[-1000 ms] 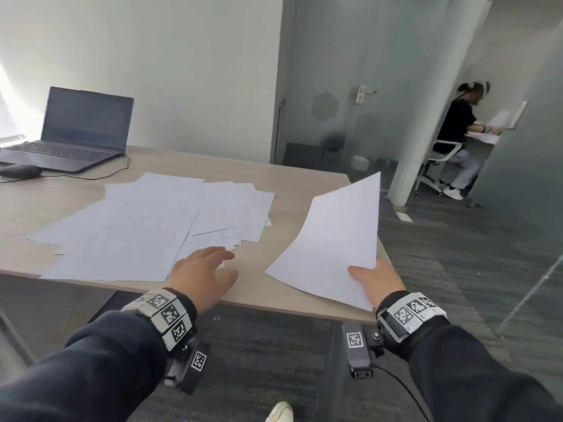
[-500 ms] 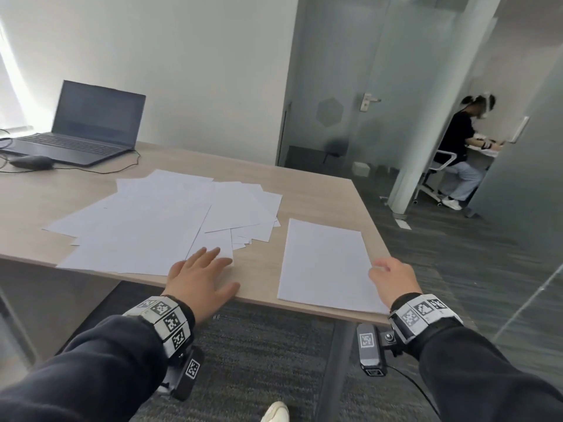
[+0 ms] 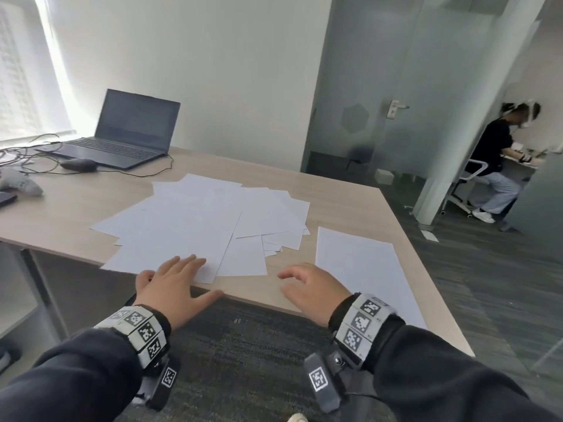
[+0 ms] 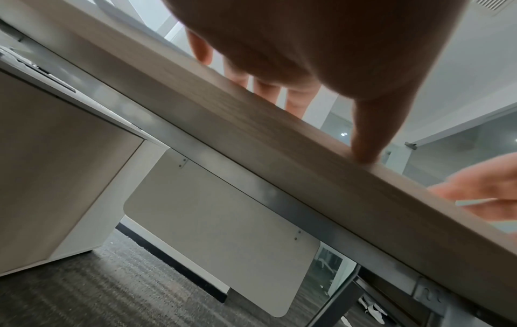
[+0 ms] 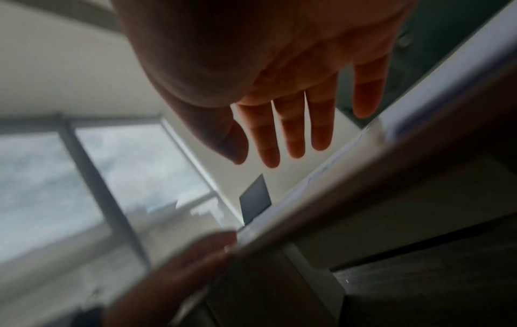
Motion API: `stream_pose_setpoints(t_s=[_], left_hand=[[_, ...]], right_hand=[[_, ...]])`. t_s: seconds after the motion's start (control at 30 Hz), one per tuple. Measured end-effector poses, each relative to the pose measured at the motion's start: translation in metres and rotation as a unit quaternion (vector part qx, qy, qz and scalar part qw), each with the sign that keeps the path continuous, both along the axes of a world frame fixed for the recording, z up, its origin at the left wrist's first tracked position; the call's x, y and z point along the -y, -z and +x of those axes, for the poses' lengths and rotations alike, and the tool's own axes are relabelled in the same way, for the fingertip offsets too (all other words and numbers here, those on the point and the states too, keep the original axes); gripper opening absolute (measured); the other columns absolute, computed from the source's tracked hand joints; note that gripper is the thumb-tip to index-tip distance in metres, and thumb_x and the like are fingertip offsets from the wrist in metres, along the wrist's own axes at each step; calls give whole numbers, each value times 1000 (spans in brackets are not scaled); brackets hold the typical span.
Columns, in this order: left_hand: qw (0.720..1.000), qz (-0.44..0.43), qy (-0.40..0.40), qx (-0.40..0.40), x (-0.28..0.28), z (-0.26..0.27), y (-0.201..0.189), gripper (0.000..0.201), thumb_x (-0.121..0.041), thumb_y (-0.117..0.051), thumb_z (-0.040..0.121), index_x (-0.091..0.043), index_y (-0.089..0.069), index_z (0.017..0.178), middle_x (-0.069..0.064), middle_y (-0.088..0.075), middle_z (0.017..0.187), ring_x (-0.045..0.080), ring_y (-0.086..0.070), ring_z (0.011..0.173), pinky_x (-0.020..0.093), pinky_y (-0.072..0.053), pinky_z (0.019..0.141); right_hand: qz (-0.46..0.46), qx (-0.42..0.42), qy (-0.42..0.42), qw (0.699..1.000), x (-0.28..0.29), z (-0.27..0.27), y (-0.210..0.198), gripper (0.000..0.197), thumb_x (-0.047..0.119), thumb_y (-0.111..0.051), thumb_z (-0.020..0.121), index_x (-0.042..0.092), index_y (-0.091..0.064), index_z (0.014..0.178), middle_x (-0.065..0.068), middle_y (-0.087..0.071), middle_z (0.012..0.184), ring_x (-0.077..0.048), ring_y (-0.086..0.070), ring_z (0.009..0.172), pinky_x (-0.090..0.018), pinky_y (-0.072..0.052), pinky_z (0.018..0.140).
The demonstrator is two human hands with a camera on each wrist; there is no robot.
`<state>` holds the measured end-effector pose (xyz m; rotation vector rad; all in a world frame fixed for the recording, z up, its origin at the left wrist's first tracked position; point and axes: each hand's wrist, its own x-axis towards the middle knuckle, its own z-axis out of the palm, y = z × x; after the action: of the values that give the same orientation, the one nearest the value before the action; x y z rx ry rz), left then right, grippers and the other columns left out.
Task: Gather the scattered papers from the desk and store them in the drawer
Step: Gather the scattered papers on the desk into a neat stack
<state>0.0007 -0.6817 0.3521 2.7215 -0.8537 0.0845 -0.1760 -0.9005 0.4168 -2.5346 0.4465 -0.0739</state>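
Observation:
Several white papers (image 3: 201, 220) lie fanned out over the middle of the wooden desk (image 3: 350, 202). One separate sheet (image 3: 359, 269) lies flat near the desk's right front corner. My left hand (image 3: 179, 278) rests flat with straight fingers on the nearest sheet of the pile, thumb at the desk's front edge (image 4: 279, 141). My right hand (image 3: 304, 284) hovers over bare desk between the pile and the separate sheet, fingers loosely spread and holding nothing; the right wrist view shows its fingers (image 5: 293, 132) straight and apart. No drawer front shows plainly.
A dark open laptop (image 3: 128, 132), a mouse (image 3: 77, 164) and cables sit at the desk's far left. A white cabinet (image 4: 56, 177) and a panel stand under the desk. A person sits at another desk (image 3: 493, 166) beyond a glass partition on the right.
My right hand laid the lifted sheet flat near the right corner, let it go and moved left towards the pile. My left hand stayed on the pile's front edge. The view swung right.

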Motion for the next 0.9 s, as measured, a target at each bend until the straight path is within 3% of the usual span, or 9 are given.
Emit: stream_pose_setpoints(t_s=[0.13,0.23,0.4,0.5,0.6,0.7,0.77,0.83,0.9], left_hand=[[999,-15,21,25,-14,2,-1,71,-67,-45,82,-48,-27,149,-22,-22,162,8,-17,150,49,-12,116],[1000,4,-28,11,-27,14,1,77,-65,-50,83,-47,-19,152,-16,-13,165,13,-9,153,50,-11,117],[999,13,-25,19,-35,22,3,73,-62,-50,83,-47,-24,150,-22,-26,160,10,-21,149,49,-13,115],[1000,8,2,24,-27,14,0,67,-58,-50,85,-47,-29,148,-25,-34,156,7,-25,147,49,-13,115],[1000,-1,10,12,-21,11,-3,65,-53,-50,87,-48,-28,148,-25,-34,156,6,-21,149,49,-12,117],[1000,16,-9,-7,-25,17,-4,73,-45,-52,85,-49,-21,150,-21,-18,163,9,-11,152,50,-9,118],[999,27,-31,-14,-32,21,-5,77,-39,-52,81,-47,-21,150,-18,-16,164,13,-9,153,51,-9,118],[999,25,-41,-2,-35,21,-6,77,-30,-52,77,-46,-27,148,-17,-27,159,13,-17,149,50,-13,115],[999,23,-39,17,-36,18,-9,74,-22,-53,75,-47,-36,143,-17,-39,148,12,-29,142,47,-16,112]], right_hand=[[-78,-62,-26,995,-30,35,20,62,46,-45,91,37,-32,152,13,-21,164,-14,-21,150,-45,-19,121],[-135,-85,-28,987,-38,46,32,63,50,-41,91,41,-26,152,14,-15,165,-13,-14,152,-48,-12,121],[-158,-49,-26,986,-32,47,37,60,53,-44,88,45,-34,147,21,-26,160,-13,-22,148,-48,-16,116],[-134,2,-21,991,-29,47,35,56,50,-48,88,45,-39,143,23,-44,149,-10,-35,140,-44,-22,113],[-39,54,-24,997,-25,44,36,46,45,-51,90,45,-49,135,30,-60,125,-3,-47,124,-36,-27,113],[91,87,-27,992,-20,39,39,39,44,-56,87,45,-56,126,29,-69,108,2,-56,116,-33,-40,110],[136,93,-26,986,-17,36,40,38,46,-59,84,46,-59,122,23,-72,104,5,-59,113,-32,-45,106],[149,109,-18,983,-18,35,40,37,41,-61,86,44,-59,123,21,-72,106,6,-60,111,-30,-46,105],[94,118,-7,989,-20,37,43,39,39,-59,91,42,-56,130,26,-67,116,5,-57,115,-28,-44,107]])
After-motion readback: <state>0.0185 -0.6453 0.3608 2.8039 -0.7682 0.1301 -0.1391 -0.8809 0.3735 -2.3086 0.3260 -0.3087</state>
